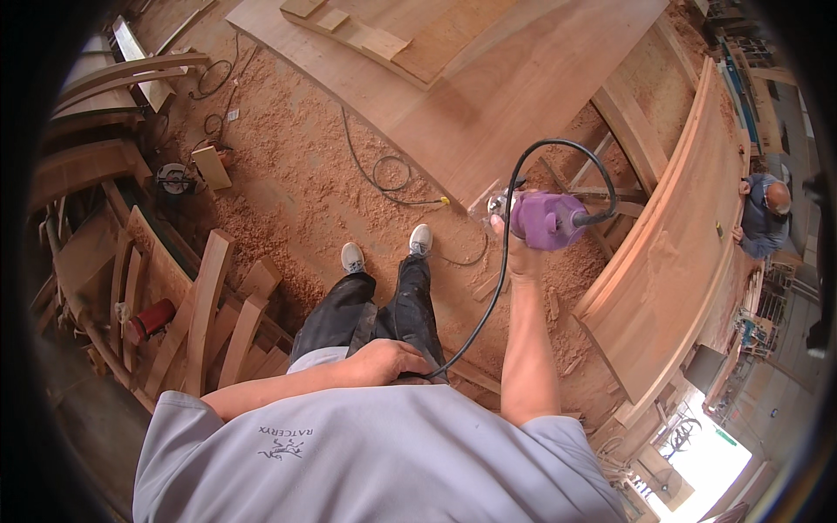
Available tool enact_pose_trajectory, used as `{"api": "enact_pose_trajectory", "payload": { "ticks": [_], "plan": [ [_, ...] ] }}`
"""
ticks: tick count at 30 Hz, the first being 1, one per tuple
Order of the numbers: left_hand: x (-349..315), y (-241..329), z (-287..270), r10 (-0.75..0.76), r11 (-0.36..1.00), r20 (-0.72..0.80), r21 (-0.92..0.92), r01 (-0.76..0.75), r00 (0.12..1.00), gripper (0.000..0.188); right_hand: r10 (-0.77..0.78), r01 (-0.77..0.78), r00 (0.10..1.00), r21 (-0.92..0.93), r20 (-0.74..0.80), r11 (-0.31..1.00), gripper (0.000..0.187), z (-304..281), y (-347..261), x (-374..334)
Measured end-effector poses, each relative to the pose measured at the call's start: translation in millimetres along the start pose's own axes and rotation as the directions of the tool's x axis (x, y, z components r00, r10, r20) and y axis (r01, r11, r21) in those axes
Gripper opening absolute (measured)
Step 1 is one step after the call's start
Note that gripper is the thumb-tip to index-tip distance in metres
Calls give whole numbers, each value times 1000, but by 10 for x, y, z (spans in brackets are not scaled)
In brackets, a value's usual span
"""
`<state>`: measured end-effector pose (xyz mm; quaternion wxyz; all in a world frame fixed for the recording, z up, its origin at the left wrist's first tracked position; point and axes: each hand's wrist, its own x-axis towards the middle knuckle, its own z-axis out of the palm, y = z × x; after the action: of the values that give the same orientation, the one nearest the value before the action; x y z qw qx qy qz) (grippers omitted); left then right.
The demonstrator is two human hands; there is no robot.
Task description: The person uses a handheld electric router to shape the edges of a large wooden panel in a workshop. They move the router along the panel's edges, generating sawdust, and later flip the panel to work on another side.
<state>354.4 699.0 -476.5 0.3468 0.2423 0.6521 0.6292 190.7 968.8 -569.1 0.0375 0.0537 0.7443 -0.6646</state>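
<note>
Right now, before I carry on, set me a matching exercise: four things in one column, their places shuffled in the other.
1. Purple, rounded power tool
2. Red, cylindrical object
3. Bare left hand
4. Light-coloured shoes

A. At the waist, by the black, looping cord
B. On the brown, shaving-strewn floor
C. Held in the bare right hand
D. Among curved wooden pieces at left

Pairs: 1-C, 2-D, 3-A, 4-B.

Dark, upside-down lettering (285,431) just beside a line-drawn emblem (283,450) on the light grey shirt's (384,462) chest
</note>
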Motion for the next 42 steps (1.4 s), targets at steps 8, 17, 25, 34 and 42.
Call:
{"api": "enact_pose_trajectory", "payload": {
  "ticks": [8,17,25,34,42],
  "plan": [
    [-165,-19,36,-2,1000,-8,20,2,1000,26,-72,70,997,-49,-38,996,52,254,-273,-242],
    [-307,-40,65,-11,1000,-7,8,11,1000,26,-41,47,999,-248,30,968,73,220,-54,-422],
    [-377,-113,86,64,998,-77,-10,-65,995,23,-98,103,994,-175,41,979,76,244,80,-476],
    [-382,-151,69,57,998,-69,1,-57,996,23,-77,80,997,-173,23,982,64,337,-18,-519],
    [-355,-91,-55,46,999,-92,4,-46,995,21,-120,126,992,-226,36,966,61,508,-45,-481]
  ]
}}
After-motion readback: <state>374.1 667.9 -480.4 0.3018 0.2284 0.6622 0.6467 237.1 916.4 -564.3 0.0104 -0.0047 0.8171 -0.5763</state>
